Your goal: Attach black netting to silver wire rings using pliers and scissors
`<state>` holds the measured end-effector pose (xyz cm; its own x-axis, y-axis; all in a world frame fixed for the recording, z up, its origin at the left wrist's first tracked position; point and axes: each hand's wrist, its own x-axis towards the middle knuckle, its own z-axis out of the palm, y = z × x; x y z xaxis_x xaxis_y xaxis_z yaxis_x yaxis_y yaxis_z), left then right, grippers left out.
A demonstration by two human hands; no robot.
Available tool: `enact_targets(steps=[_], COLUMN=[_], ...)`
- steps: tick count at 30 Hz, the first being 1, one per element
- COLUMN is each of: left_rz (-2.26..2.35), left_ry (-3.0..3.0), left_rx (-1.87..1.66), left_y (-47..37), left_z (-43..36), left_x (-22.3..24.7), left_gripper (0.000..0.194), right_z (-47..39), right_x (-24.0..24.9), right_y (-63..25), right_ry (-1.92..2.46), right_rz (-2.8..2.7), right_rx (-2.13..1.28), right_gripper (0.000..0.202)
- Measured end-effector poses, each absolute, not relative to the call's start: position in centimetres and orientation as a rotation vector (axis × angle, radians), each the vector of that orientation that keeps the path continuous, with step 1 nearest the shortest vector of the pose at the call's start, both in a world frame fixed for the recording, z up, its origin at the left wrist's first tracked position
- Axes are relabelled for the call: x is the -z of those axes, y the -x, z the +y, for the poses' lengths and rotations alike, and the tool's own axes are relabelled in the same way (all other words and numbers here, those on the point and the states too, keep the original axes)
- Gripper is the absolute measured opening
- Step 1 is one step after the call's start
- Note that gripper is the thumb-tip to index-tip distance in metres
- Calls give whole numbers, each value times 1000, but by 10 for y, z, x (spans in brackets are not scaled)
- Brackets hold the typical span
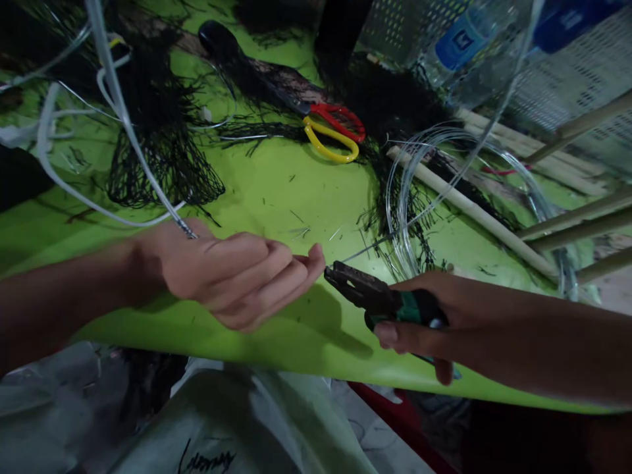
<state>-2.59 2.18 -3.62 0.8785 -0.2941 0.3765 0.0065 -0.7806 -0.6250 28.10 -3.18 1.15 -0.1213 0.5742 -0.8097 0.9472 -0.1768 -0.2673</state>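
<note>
My left hand (237, 270) is closed around a clear strand (131, 125) that runs up to the top edge. Where it enters the fist, the strand looks wrapped in thin wire. Combination pliers (365, 289) with green and black handles are in my right hand (419, 329). Their jaw tip is close to my left fingertips; whether they grip anything is not clear. A second length of strand (474, 158) slants from the upper right down towards the plier jaws. What lies inside my left fist is hidden.
Scissors (336, 135) with red and yellow handles lie on the green table cover (276, 178). Black netting (162, 164) is bunched at the left. A coil of clear line (405, 204), wooden sticks (474, 210) and a plastic bottle (461, 39) are at the right.
</note>
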Motion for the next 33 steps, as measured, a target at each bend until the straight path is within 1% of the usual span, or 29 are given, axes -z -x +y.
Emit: enact_targets(steps=[3, 6, 8, 11, 14, 18, 21, 26, 29, 33], left_rz=[89, 96, 201, 290, 276, 317, 325, 345, 335, 255], left_ry=[2613, 2673, 2594, 2491, 2567, 2628, 2494, 2284, 2268, 2310], left_rx=[524, 357, 349, 358, 299, 509, 600, 550, 496, 518], left_y=[28, 29, 29, 25, 23, 23, 25, 25, 25, 24], left_z=[21, 19, 18, 17, 19, 24, 26, 23, 20, 18], left_x=[38, 40, 40, 37, 40, 52, 59, 58, 58, 58], left_gripper=[35, 38, 40, 37, 33, 24, 22, 18, 23, 27], right_z=[-28, -23, -21, -18, -15, -13, -13, -14, -14, -17], right_x=[-13, -13, -12, -9, -6, -2, 0, 5, 8, 8], right_y=[-284, -283, -281, -279, -279, -280, -281, -282, -283, -280], right_ry=[-1594, -1557, -1517, -1504, -1519, -1482, -1487, -1446, -1433, -1411], right_rz=[1404, 1453, 1470, 1453, 1432, 1407, 1421, 1464, 1597, 1662], right_rx=[1385, 1366, 1348, 1399, 1471, 1460, 1390, 1445, 1450, 1439], right_gripper=[57, 53, 51, 48, 45, 48, 50, 53, 53, 55])
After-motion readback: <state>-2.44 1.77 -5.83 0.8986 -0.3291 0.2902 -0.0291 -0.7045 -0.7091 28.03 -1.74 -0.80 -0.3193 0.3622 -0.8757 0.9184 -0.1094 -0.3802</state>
